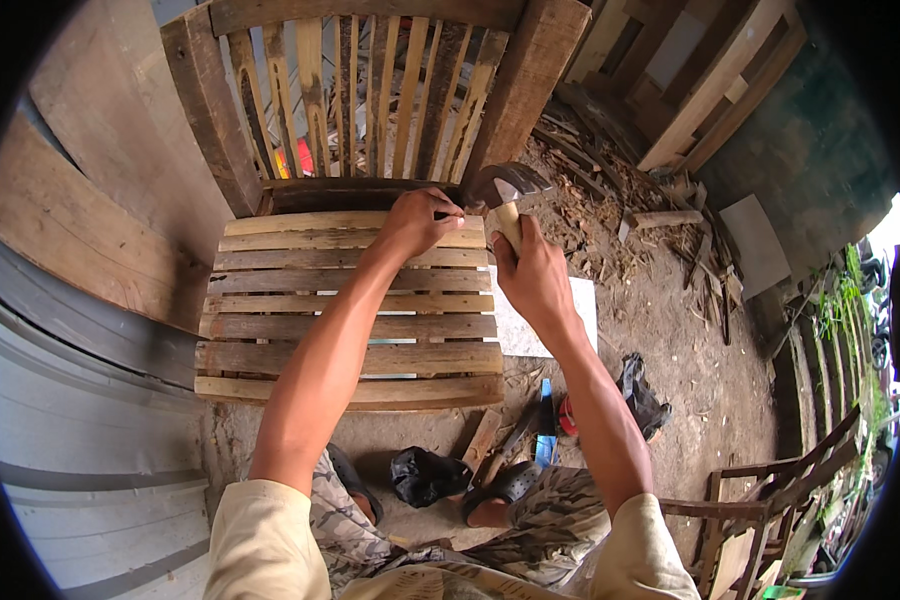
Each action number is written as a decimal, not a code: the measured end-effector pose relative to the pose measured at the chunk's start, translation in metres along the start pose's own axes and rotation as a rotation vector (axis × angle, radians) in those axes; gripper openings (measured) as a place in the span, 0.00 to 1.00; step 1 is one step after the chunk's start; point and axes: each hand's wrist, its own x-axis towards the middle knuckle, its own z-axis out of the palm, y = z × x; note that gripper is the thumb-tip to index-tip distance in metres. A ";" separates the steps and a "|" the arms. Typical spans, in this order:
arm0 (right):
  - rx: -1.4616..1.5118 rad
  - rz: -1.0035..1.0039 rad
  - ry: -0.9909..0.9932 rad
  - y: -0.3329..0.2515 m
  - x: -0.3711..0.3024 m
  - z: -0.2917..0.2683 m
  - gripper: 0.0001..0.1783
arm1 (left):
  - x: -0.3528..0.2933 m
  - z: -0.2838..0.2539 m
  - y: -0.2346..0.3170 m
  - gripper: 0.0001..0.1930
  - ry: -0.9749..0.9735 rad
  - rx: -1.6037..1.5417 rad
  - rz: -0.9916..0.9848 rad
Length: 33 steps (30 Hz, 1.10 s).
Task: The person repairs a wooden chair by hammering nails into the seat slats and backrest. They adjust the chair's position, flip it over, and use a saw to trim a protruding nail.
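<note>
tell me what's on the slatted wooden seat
The left hand is at the far right corner of the slatted wooden seat, hiding anything pinched there. The left forearm covers more of its surface.

Broken brown wood scraps litter the bare ground below a large dark-green panel. I see a crumpled black plastic bag lying nearer, ribbed grey metal sheeting opposite, and leafy green plants beyond wooden slats.

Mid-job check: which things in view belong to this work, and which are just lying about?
In the job:
- hammer, in the right hand
- slatted wooden seat, under the left hand

Apparently just lying about:
- wood scraps on the ground
- black bundle
- white sheet beside the seat
</note>
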 end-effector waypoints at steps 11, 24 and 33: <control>-0.026 0.034 -0.075 0.003 0.000 0.006 0.15 | 0.005 0.008 -0.009 0.13 0.024 0.014 0.010; -0.058 -0.015 -0.031 0.002 0.004 0.005 0.14 | 0.007 0.005 -0.011 0.14 0.022 -0.021 0.033; -0.048 0.024 -0.044 -0.005 0.002 0.005 0.14 | 0.005 0.003 -0.006 0.13 -0.007 0.002 0.006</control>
